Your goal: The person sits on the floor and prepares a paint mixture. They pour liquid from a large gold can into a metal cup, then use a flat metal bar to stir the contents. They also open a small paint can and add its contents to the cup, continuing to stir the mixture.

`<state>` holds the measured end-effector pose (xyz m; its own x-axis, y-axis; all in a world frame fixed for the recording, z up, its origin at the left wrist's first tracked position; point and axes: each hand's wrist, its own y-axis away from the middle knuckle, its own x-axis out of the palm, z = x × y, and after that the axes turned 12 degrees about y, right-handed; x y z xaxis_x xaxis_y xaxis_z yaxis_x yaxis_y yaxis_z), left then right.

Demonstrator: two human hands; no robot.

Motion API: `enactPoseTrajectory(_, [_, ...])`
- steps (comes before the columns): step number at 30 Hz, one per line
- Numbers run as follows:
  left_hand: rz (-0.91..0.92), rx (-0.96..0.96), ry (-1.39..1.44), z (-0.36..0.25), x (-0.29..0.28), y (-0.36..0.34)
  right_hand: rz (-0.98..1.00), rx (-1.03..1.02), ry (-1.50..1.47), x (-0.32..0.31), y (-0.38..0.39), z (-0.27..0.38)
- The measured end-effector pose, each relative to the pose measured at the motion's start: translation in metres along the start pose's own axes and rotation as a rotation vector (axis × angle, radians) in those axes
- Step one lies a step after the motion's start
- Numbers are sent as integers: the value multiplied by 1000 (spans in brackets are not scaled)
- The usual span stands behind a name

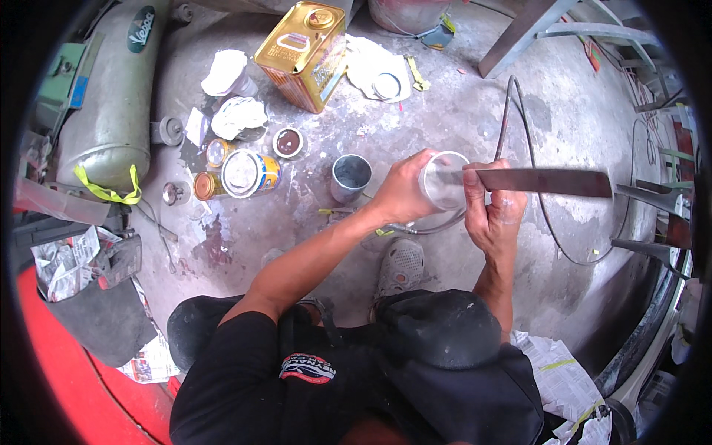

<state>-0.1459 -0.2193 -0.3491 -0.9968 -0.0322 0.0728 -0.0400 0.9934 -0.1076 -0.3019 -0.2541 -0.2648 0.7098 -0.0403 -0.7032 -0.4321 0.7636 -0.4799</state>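
Note:
My left hand (406, 189) is wrapped round a clear plastic cup (445, 167), which tilts with its rim toward my right hand. A long, flat, dark strip (549, 182), blade-like in shape, is gripped in my right hand (491, 208). Its wide end points right, while the other end reaches the cup's mouth; a greyish shape shows there, and I cannot tell how far in it goes. Left of my left hand, a grey cup (351, 178) stands on the floor with dark contents. Farther left are a paint can (251, 174) with a whitish lid and a small pot of dark brown (288, 142).
A gold square tin (300, 55) stands at the far side beside crumpled white paper (239, 119). A grey-green tank (111, 96) occupies the left. A black hose (535, 148) loops across the floor on the right, near metal stand legs (519, 37). Newspaper (560, 371) lies at lower right.

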Motion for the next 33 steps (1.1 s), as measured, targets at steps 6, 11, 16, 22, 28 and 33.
enactPoseTrajectory(6, [14, -34, 18, 0, 2, 1, -48, -16, -32, 4, -3, 0])
enactPoseTrajectory(11, [10, -2, -13, -1, 2, 1, -11, 14, -47, 0, 1, 0])
enactPoseTrajectory(16, [7, -7, -13, -1, -1, 0, -48, 54, 11, 2, 2, -4])
enactPoseTrajectory(22, [-6, 12, -20, 2, -2, -1, -148, 399, -291, 12, 14, -10])
enactPoseTrajectory(28, [-11, -30, -46, 1, -11, -3, -391, 586, -617, 6, 7, -30])
enactPoseTrajectory(33, [-8, -75, 42, 6, -13, -5, -526, 612, -774, -13, 7, -39])
